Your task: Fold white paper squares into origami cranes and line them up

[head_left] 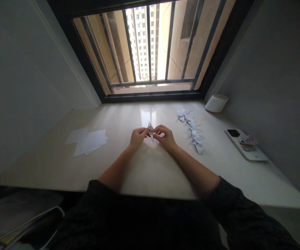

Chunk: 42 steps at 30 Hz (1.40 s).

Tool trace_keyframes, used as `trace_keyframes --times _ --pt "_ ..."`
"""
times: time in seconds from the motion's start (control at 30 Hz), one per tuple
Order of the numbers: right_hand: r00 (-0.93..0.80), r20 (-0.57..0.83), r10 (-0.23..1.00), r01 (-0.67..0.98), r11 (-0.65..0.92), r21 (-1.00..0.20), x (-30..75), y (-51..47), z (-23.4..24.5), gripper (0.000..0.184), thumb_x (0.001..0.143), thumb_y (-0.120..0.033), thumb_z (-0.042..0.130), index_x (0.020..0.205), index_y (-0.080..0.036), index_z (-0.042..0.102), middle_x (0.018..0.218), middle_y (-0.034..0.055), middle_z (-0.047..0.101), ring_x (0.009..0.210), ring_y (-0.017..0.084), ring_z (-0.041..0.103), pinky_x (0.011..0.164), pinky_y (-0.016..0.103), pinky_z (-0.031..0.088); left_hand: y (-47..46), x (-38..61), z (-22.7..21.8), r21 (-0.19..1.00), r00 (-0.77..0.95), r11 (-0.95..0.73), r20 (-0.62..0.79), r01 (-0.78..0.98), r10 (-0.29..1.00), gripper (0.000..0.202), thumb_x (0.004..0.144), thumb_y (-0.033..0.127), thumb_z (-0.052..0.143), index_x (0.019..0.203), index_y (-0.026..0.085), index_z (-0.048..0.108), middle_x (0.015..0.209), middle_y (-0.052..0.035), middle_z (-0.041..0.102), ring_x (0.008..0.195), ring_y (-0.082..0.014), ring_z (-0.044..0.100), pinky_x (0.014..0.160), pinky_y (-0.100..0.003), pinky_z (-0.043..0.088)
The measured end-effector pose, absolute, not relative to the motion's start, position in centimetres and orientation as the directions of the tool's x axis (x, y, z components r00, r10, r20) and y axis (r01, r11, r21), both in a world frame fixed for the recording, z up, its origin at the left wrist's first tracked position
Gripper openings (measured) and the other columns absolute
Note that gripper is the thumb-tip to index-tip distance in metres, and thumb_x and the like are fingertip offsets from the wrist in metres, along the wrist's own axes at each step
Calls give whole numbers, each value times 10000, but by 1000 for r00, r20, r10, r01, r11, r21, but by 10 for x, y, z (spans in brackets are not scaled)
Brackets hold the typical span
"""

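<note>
Between my two hands is a small folded white paper crane (pixel 151 135), held just above the pale sill with its points toward and away from me. My left hand (pixel 138 136) pinches its left side with thumb and fingertips. On the other side, my right hand (pixel 165 136) has closed its thumb and fingers on the crane's right edge. Fingers cover part of the folds. To the right stands a row of several finished white paper cranes (pixel 197 136). Loose square sheets of white paper (pixel 90 142) overlap on the left.
A white phone (pixel 247 147) with a round grip on its back lies at the right. Behind it, a white cylindrical object (pixel 216 103) sits against the wall. A barred window (pixel 150 97) closes off the far side of the sill (pixel 150 173).
</note>
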State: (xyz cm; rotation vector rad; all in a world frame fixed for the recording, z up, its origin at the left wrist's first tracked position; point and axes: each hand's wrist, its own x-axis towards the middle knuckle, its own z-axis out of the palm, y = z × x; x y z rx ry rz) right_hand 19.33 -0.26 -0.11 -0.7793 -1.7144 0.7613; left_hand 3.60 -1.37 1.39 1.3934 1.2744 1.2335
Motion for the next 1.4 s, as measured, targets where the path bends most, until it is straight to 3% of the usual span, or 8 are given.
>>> trace_keyframes --times 0.2,0.53,0.8,1.0,1.4 --pt "-258 544 798 113 584 -804 195 -1 -2 161 723 -302 688 877 -275 724 762 17 577 680 132 521 613 276 438 -14 35 14 986 8 -100 100 131 995 417 737 522 572 599 137 653 557 -24 615 556 -120 563 589 -248 458" --pt "-198 524 828 93 548 -831 193 -4 1 147 718 -396 682 773 -268 728 716 13 603 682 150 539 620 290 420 -15 38 12 965 38 -216 213 151 976 418 755 519 551 592 144 634 560 -10 597 566 -117 543 585 -241 453" --pt "-178 485 856 135 509 -850 190 -5 2 186 744 -384 646 663 -217 648 673 -3 562 643 139 496 625 282 411 -15 39 11 967 24 -202 201 157 979 424 746 537 554 619 143 649 586 -26 619 586 -129 572 584 -245 462" --pt "-219 548 807 177 585 -791 189 -7 4 145 786 -342 609 711 -218 609 672 -15 499 642 133 469 621 270 393 -12 38 7 970 20 -188 187 152 982 402 741 521 572 660 140 671 590 -32 635 577 -131 582 581 -250 463" --pt "-204 491 847 63 512 -857 188 -1 -1 177 744 -406 644 801 -255 716 777 25 626 732 160 565 624 289 435 -10 36 5 981 -20 -138 142 133 990 426 741 556 547 679 150 663 631 -30 633 612 -129 583 572 -236 464"
